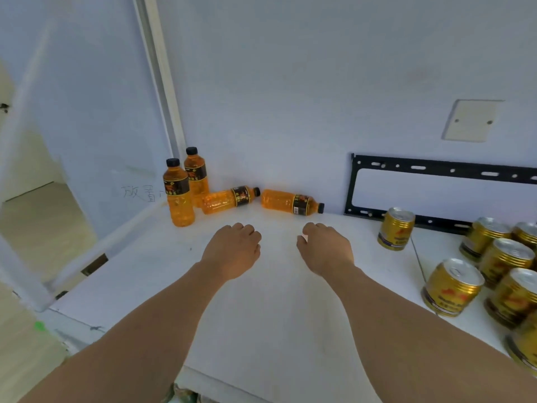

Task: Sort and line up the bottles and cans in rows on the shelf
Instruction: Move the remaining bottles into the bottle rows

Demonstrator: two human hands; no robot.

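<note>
Two fallen orange drink bottles are approached, nothing gripped yet.
Left hand and right hand are held loosely curled, empty; the bottle at one o'clock could be rolled away if nudged.

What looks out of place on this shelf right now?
Two orange bottles lie on their sides by the back wall, one beside the two upright bottles and one further right. One gold can stands apart from the others.

Orange bottles — gold cans
</note>
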